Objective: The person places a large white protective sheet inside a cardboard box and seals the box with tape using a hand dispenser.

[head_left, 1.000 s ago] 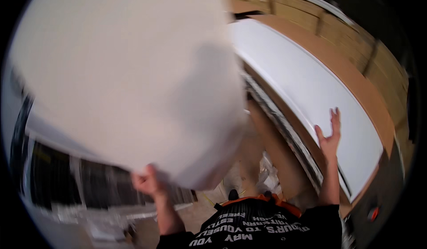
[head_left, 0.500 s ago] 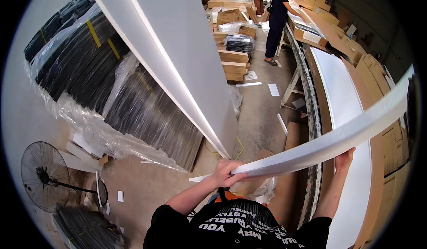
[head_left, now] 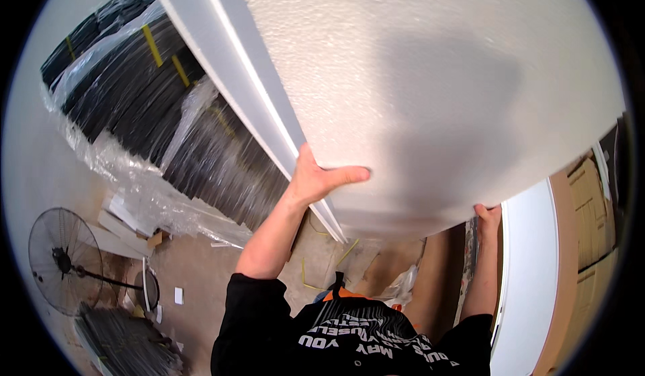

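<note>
A large white sheet [head_left: 437, 100] is held up before the person, its broad face turned to the camera and its near edge low; its long axis seems to run away from the person, though the far end is cut off. Half a second ago it stood nearly edge-on. To its left is a plastic-wrapped dark stack [head_left: 161, 100]; at right, a white panel [head_left: 531, 268] lies along the bench's left edge [head_left: 468, 262]. The left hand [head_left: 322, 178] clasps the sheet's near-left corner, thumb flat across the face. The right hand [head_left: 489, 216] meets the near edge, fingers partly hidden; its closure I cannot tell.
</note>
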Demonstrator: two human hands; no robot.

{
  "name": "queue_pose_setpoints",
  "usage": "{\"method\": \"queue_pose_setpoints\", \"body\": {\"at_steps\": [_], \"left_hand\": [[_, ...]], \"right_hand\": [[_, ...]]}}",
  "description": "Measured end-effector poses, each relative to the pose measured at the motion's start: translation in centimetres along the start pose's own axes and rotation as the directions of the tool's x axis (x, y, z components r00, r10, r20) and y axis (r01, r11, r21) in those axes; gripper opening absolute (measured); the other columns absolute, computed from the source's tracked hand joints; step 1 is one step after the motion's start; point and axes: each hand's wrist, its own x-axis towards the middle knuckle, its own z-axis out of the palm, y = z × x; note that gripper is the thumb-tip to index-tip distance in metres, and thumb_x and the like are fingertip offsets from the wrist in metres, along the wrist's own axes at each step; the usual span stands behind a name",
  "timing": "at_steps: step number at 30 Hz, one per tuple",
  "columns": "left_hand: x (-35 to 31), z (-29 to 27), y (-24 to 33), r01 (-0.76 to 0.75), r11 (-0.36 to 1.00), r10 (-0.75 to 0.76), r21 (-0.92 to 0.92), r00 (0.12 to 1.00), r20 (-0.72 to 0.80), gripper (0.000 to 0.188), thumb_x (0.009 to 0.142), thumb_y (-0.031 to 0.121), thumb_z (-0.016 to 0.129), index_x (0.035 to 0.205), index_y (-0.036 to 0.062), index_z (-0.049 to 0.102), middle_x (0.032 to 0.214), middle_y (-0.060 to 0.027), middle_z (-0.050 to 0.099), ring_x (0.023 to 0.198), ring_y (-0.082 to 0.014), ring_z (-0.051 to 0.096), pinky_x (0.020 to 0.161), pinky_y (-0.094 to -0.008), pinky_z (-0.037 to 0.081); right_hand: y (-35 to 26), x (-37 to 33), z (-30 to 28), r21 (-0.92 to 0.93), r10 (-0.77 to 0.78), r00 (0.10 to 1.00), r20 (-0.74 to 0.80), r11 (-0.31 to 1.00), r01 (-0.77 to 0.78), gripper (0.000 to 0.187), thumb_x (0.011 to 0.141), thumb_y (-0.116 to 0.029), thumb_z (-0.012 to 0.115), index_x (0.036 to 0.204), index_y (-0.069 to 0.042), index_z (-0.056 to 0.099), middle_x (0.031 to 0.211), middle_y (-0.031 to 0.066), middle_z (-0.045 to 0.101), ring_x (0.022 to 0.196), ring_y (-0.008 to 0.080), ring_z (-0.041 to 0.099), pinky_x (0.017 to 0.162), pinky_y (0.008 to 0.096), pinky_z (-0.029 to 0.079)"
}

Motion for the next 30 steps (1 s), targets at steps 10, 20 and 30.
{"method": "queue_pose_setpoints", "body": {"at_steps": [10,20,30], "left_hand": [[-2.1,1.5,-12.6,0.125,0.990,-0.140,-0.065,0.815,-0.562,0.029,0.074,0.008,0.079,0.097,-0.0030,0.065,0.092,-0.0067,0.067,0.081,-0.0137,0.060,0.073,-0.0264,0.049],[-4.5,-0.9,-28.0,0.190,0.979,-0.173,-0.077,0.566,-0.806,0.028,0.079,0.015,0.076,0.093,-0.0044,0.063,0.095,-0.0103,0.064,0.084,-0.0171,0.058,0.075,-0.0318,0.050],[-3.7,-4.2,-28.9,0.599,0.737,-0.030,0.314,0.493,-0.870,0.045,0.081,0.034,0.072,0.101,-0.0054,0.066,0.099,-0.0175,0.068,0.084,-0.0301,0.065,0.076,-0.0415,0.050]], "right_hand": [[3.8,-7.7,-0.4,-0.640,-0.128,0.972,-0.199,0.768,-0.030,0.089,0.071,-0.029,0.080,0.142,-0.005,0.032,0.131,0.0144,0.041,0.108,0.0251,0.048,0.094,0.0369,0.042],[4.4,-24.7,-5.6,-0.400,0.325,0.785,-0.527,0.720,-0.567,0.053,0.069,-0.014,0.079,0.115,0.000,0.059,0.109,0.0088,0.058,0.096,0.0179,0.056,0.083,0.0309,0.048],[3.9,-31.0,-4.6,-0.185,0.408,0.633,-0.658,0.727,-0.661,0.041,0.072,-0.010,0.074,0.109,0.003,0.061,0.098,0.0099,0.065,0.088,0.0169,0.062,0.080,0.0299,0.050]]}}
